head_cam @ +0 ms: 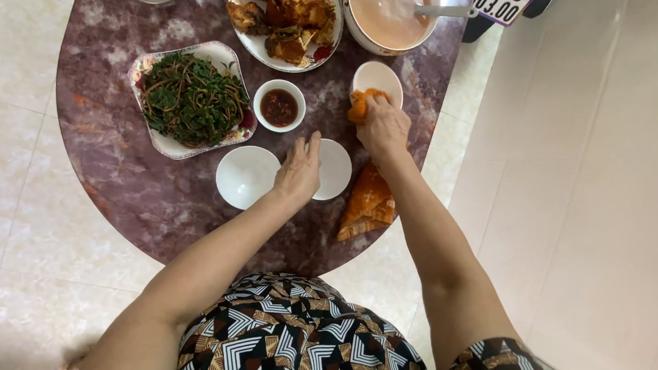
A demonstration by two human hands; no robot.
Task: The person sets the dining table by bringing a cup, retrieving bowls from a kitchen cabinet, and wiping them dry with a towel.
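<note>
orange cloth [360, 105], crumpled and bunched, sits under the fingers of the right hand [383, 127], which clamps down on it and presses it against the near rim of a small white bowl [376, 76] on the purple marbled table [130, 180]. the bowl is tilted, its pale inside showing. the left hand [299, 168] lies flat with fingers together and stretched, resting on the edge of a second white bowl [335, 167], gripping nothing; a third white bowl [246, 176] stands just beside it on the left. a folded orange cloth [367, 203] lies on the table edge below the right wrist. between the hands and the far side stands a small dish of dark red sauce [279, 106], near the tilted bowl. further left is a square plate of dark green cooked vegetables [192, 99], and beyond the sauce a plate of browned fried meat pieces [284, 18]. a large bowl of pale soup [389, 11] with a metal spoon [444, 11] resting in it stands just behind the tilted bowl. patterned clothing [292, 337] shows at the bottom.
</note>
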